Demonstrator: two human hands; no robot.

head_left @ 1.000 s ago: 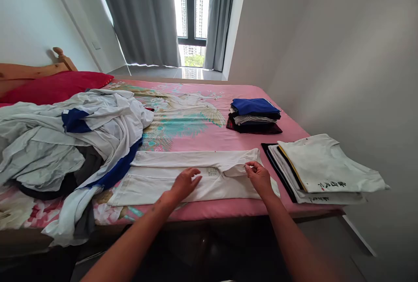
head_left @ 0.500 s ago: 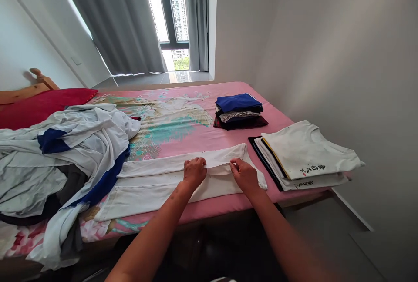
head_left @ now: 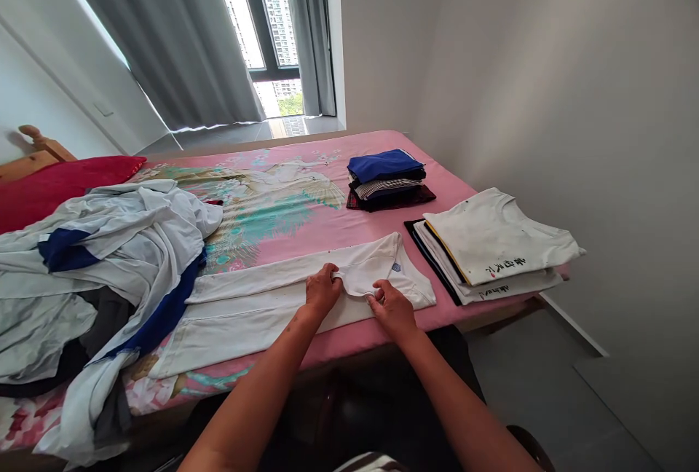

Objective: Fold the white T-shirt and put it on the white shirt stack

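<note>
A pair of white trousers [head_left: 240, 323] lies stretched out along the near side of the bed, legs to the left and waist to the right. My left hand [head_left: 323, 290] is closed on the cloth around the upper leg. My right hand [head_left: 392, 308] pinches a fold of the same trousers nearer the waist, between thumb and fingers. Between the two hands the white fabric is lifted a little and rumpled. A small blue-grey mark shows inside the waist part.
On the left a loose heap of white, blue and grey clothes [head_left: 136, 239] hangs partly over the bed edge. A folded stack with a blue top piece [head_left: 385, 166] stands farther back. Folded white T-shirts [head_left: 491, 231] lie at the right. A red pillow [head_left: 65, 184] is behind the heap.
My right hand has moved slightly left and toward me with its fold. The waist part has opened out, showing the mark. The view has shifted a little to the right.
</note>
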